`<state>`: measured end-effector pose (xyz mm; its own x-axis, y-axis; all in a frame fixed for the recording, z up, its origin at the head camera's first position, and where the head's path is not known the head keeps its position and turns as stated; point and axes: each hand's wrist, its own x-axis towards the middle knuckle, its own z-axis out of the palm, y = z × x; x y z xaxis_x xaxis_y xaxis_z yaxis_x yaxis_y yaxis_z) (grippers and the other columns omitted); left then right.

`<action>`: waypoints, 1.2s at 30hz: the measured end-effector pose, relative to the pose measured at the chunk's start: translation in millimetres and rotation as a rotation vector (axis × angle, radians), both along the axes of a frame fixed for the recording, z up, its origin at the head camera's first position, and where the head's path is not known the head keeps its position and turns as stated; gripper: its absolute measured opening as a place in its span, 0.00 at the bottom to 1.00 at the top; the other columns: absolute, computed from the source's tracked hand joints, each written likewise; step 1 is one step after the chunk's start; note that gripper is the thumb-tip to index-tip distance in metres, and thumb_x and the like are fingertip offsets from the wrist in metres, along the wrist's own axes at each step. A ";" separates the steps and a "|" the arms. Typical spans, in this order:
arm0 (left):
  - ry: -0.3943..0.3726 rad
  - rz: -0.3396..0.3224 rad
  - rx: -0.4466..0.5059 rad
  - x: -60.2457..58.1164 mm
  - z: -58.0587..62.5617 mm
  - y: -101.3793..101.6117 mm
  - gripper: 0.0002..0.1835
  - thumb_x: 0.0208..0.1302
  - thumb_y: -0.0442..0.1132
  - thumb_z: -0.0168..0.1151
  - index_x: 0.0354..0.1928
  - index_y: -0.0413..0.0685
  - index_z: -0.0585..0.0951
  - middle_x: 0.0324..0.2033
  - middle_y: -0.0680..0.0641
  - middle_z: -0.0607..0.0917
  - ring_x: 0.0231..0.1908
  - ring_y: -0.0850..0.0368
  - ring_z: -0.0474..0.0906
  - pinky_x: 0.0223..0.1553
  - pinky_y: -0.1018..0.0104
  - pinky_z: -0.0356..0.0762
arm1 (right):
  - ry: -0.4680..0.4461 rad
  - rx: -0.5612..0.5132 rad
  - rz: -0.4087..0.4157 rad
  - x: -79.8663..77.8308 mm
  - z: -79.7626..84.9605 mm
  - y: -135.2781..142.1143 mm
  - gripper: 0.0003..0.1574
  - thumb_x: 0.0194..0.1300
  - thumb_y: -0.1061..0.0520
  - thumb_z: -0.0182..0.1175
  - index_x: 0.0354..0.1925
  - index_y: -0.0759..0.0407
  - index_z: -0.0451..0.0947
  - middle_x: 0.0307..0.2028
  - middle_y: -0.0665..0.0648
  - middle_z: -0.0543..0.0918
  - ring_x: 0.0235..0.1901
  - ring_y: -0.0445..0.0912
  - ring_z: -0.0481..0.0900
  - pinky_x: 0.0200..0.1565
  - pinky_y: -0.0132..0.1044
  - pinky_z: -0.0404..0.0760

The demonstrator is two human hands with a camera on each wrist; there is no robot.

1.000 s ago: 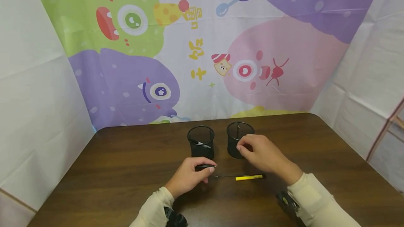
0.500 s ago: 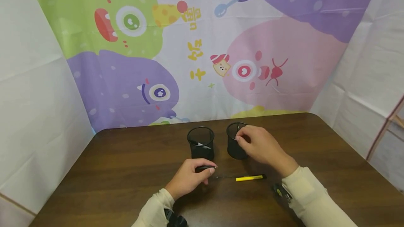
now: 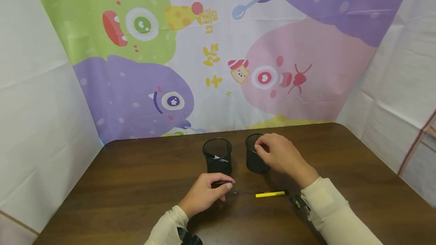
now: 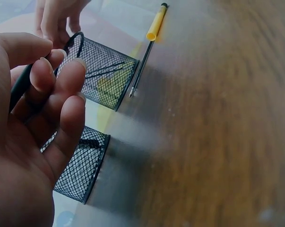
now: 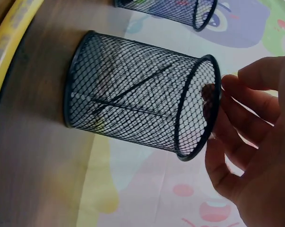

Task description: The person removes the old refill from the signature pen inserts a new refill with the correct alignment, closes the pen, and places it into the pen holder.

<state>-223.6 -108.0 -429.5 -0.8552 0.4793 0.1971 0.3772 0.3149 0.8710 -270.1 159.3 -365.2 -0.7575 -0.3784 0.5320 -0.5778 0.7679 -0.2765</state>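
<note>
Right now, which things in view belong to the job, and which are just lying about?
Likely the job:
left hand, holding a dark pen
right hand, at the rim of the right mesh cup
left mesh cup

Lying about or scenery:
yellow pen on the table, perhaps for later
slim dark rod by it
printed backdrop

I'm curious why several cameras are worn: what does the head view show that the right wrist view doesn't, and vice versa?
Only the head view shows the left hand pinching a dark pen, and the cream sleeves.

Only the right wrist view shows the right mesh cup's weave closely, with thin dark lines crossing there.

Both share the right hand at that cup's rim, the cartoon backdrop, the yellow pen barrel and the left mesh cup, the last two cut off in the wrist view.
</note>
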 end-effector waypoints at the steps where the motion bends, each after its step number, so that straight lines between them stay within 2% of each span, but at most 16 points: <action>1: -0.002 -0.001 -0.001 1.1 1.0 0.5 0.10 0.71 0.41 0.63 0.49 0.49 0.86 0.22 0.50 0.84 0.25 0.48 0.83 0.26 0.69 0.73 | 0.014 0.016 -0.002 -0.2 -1.8 -0.1 0.03 0.65 0.56 0.65 0.35 0.53 0.85 0.32 0.46 0.83 0.35 0.45 0.79 0.42 0.48 0.78; 5: -0.008 -0.004 0.001 6.5 6.7 2.7 0.10 0.71 0.37 0.63 0.49 0.44 0.86 0.23 0.44 0.84 0.24 0.47 0.83 0.24 0.70 0.72 | 0.066 0.086 -0.027 -0.6 -9.1 -0.5 0.05 0.65 0.53 0.65 0.34 0.52 0.86 0.32 0.46 0.84 0.35 0.46 0.80 0.43 0.52 0.74; 8: 0.002 -0.004 0.003 6.4 6.3 3.5 0.09 0.71 0.37 0.62 0.49 0.44 0.86 0.24 0.41 0.85 0.23 0.50 0.83 0.24 0.71 0.73 | 0.068 0.135 -0.060 -0.9 -12.8 -1.0 0.11 0.68 0.47 0.64 0.36 0.51 0.86 0.34 0.47 0.85 0.38 0.48 0.80 0.48 0.56 0.71; 12: 0.004 -0.009 0.008 1.7 -0.4 3.2 0.10 0.71 0.40 0.63 0.49 0.48 0.86 0.25 0.43 0.85 0.23 0.54 0.82 0.25 0.69 0.75 | 0.035 0.207 -0.100 -0.6 -15.9 -0.8 0.20 0.70 0.38 0.60 0.40 0.51 0.87 0.39 0.49 0.86 0.43 0.50 0.80 0.56 0.61 0.66; 17: 0.004 -0.013 0.014 0.2 -4.0 3.5 0.10 0.71 0.41 0.63 0.49 0.49 0.87 0.22 0.48 0.84 0.23 0.52 0.83 0.24 0.70 0.74 | 0.002 0.276 -0.110 1.1 -18.0 -0.7 0.26 0.71 0.35 0.57 0.44 0.52 0.88 0.43 0.53 0.87 0.47 0.53 0.79 0.58 0.65 0.63; 24: 0.010 -0.018 0.035 17.5 24.6 4.6 0.08 0.71 0.37 0.62 0.47 0.49 0.87 0.23 0.40 0.84 0.23 0.50 0.83 0.25 0.71 0.73 | -0.003 0.309 -0.106 0.7 -21.1 -3.5 0.26 0.72 0.35 0.56 0.45 0.52 0.86 0.43 0.53 0.86 0.47 0.50 0.81 0.59 0.66 0.62; 28: 0.009 -0.015 0.031 17.7 25.4 4.7 0.08 0.71 0.37 0.62 0.47 0.49 0.87 0.23 0.41 0.84 0.23 0.48 0.83 0.25 0.71 0.73 | 0.000 0.309 -0.100 -0.1 -23.3 -4.0 0.26 0.72 0.35 0.55 0.46 0.53 0.86 0.44 0.54 0.87 0.48 0.50 0.82 0.60 0.68 0.61; 36: 0.001 -0.020 0.034 16.7 26.9 3.2 0.08 0.71 0.37 0.62 0.47 0.48 0.87 0.26 0.39 0.85 0.23 0.52 0.82 0.25 0.71 0.74 | 0.001 0.308 -0.064 -2.6 -24.3 -4.0 0.26 0.72 0.36 0.57 0.47 0.55 0.85 0.44 0.54 0.87 0.47 0.52 0.83 0.61 0.69 0.61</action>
<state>-206.9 -104.7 -402.6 -0.8456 0.4891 0.2140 0.3837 0.2781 0.8806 -272.7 155.2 -389.4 -0.7848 -0.4733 0.4001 -0.5254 0.8505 -0.0246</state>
